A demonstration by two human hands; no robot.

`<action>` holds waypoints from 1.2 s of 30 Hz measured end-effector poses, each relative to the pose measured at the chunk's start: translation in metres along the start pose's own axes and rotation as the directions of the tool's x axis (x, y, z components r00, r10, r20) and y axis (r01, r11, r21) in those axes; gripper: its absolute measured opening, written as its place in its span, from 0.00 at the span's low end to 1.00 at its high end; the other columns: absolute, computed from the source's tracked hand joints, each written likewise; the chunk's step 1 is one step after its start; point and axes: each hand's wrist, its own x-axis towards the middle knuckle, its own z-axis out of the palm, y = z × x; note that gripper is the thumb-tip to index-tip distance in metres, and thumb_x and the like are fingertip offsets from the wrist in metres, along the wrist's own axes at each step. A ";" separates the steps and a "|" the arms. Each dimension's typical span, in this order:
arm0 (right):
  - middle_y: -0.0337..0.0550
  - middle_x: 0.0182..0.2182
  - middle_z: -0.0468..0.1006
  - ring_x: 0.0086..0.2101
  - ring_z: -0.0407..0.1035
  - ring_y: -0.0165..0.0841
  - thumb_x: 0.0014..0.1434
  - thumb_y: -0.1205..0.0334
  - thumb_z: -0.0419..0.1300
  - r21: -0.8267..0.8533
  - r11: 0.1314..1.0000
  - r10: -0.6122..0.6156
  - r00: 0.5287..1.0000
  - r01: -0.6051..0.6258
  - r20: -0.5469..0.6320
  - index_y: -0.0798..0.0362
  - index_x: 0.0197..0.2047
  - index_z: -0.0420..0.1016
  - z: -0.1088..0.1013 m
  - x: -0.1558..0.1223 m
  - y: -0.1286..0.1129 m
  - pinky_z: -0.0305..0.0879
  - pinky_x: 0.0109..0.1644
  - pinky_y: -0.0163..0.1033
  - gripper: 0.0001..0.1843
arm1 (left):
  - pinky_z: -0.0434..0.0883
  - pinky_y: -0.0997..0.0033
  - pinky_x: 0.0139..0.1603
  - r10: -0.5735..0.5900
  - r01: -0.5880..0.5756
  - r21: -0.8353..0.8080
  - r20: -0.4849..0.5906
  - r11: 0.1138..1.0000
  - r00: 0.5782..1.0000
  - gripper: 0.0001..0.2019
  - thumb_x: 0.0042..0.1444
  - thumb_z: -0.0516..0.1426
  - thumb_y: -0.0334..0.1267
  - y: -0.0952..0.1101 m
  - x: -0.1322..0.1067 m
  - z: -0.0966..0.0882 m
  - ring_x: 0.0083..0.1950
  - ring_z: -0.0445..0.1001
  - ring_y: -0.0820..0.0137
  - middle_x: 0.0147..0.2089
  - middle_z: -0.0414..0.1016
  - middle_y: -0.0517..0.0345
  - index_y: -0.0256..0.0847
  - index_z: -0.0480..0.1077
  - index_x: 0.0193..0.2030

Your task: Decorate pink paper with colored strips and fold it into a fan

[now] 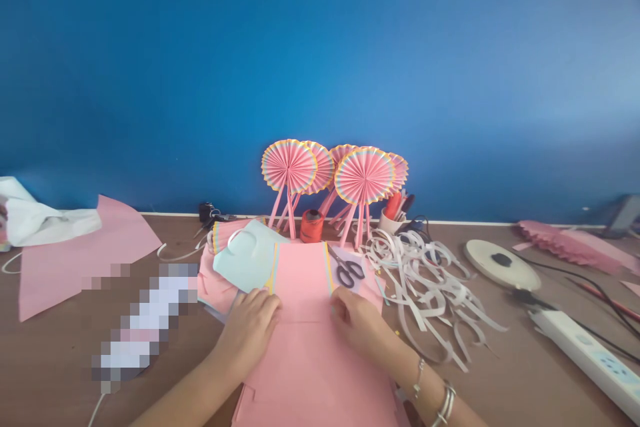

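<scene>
Here, pink paper (303, 280) between the fingers (271, 303).

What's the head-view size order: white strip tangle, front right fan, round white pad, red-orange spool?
1. White strip tangle
2. Front right fan, round white pad: too alike to rank
3. Red-orange spool

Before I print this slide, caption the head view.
Left hand and right hand at opposite edges of pink paper, scissors beyond, pleated fans standing before a blue wall.
</scene>
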 end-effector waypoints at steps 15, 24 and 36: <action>0.45 0.32 0.69 0.35 0.60 0.35 0.57 0.75 0.51 -0.330 0.815 -0.461 0.878 0.477 0.132 0.53 0.38 0.75 -0.007 -0.008 -0.002 0.56 0.39 0.39 0.14 | 0.57 0.65 0.40 0.427 -0.407 0.164 -0.116 0.899 0.897 0.11 0.59 0.52 0.27 -0.014 -0.001 0.006 0.43 0.62 0.65 0.39 0.67 0.55 0.45 0.73 0.40; 0.46 0.33 0.70 0.35 0.64 0.35 0.55 0.78 0.49 -0.282 0.849 -0.441 0.893 0.447 0.088 0.55 0.36 0.73 -0.005 -0.008 0.004 0.62 0.40 0.39 0.15 | 0.54 0.67 0.32 0.329 -0.305 0.128 -0.257 0.944 0.909 0.15 0.43 0.48 0.16 -0.042 -0.004 -0.006 0.36 0.62 0.67 0.31 0.70 0.56 0.39 0.67 0.19; 0.47 0.34 0.72 0.35 0.67 0.33 0.58 0.76 0.47 -0.018 0.821 -0.558 0.795 0.571 -0.236 0.53 0.47 0.70 -0.005 -0.017 -0.015 0.68 0.38 0.38 0.18 | 0.68 0.70 0.32 -0.244 0.296 -0.795 0.191 0.529 0.951 0.19 0.58 0.50 0.52 0.022 -0.001 -0.003 0.33 0.72 0.66 0.28 0.76 0.57 0.39 0.73 0.34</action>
